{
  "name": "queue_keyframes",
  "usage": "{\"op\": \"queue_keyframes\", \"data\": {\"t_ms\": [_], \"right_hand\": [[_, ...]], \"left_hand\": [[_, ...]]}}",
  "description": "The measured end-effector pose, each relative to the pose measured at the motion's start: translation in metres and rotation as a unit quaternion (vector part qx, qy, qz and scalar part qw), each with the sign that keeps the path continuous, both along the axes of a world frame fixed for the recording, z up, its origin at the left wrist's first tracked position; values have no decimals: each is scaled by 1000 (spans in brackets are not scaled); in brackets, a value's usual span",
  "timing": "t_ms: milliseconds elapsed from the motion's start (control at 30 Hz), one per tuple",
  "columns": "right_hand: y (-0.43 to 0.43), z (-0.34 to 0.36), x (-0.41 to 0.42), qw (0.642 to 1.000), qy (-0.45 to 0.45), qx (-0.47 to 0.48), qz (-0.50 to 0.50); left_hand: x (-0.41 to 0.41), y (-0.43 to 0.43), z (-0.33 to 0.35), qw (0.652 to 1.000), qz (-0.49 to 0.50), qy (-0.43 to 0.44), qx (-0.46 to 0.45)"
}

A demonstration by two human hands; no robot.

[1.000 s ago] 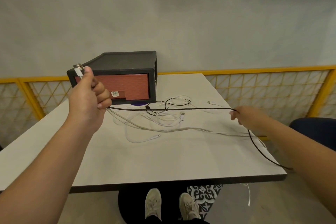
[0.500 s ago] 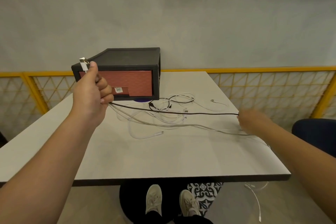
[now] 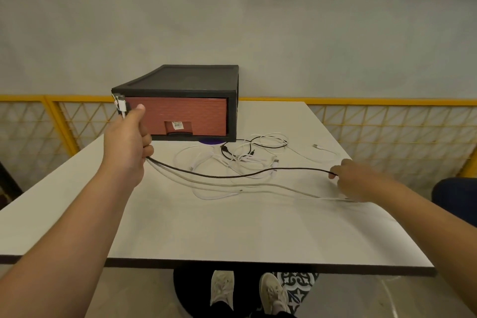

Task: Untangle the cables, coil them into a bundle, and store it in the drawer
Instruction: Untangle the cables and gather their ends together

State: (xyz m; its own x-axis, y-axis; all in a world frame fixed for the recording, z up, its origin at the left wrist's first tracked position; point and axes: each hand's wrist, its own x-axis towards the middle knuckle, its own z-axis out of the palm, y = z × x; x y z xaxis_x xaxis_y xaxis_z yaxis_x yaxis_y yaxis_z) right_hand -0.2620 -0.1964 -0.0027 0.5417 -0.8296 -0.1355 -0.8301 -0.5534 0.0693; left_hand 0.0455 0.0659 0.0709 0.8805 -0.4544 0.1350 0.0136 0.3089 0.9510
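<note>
Our left hand [image 3: 126,142] still grips the plugs [image 3: 120,106] at ten o'clock, while our right hand [image 3: 358,179] at three pinches the black cable [image 3: 232,176], now slack and seemingly ready for coiling.

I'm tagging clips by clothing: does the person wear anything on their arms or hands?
Nothing visible. Both forearms are bare to the frame's edge, with no sleeve in view. The left hand and right hand are ungloved, and no watch, bracelet or ring shows.
</note>
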Motion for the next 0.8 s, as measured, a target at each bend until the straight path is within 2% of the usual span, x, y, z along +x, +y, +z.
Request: {"op": "queue_keyframes", "data": {"t_ms": [133, 300, 367, 467, 667, 800], "right_hand": [[11, 10, 28, 995, -51, -74, 43], [12, 12, 74, 956, -211, -154, 134], [12, 9, 98, 940, -260, -150, 161], [10, 1, 136, 930, -288, -130, 187], [10, -25, 208, 913, -353, -53, 196], [8, -44, 238, 923, -329, -27, 196]], "left_hand": [[11, -4, -7, 996, 55, -33, 68], [21, -23, -23, 990, 69, -47, 113], [29, -33, -32, 983, 70, -60, 157], [41, -50, -46, 975, 57, -82, 196], [54, -94, -66, 978, -6, -80, 195], [58, -115, -82, 980, -31, -75, 180]]}}
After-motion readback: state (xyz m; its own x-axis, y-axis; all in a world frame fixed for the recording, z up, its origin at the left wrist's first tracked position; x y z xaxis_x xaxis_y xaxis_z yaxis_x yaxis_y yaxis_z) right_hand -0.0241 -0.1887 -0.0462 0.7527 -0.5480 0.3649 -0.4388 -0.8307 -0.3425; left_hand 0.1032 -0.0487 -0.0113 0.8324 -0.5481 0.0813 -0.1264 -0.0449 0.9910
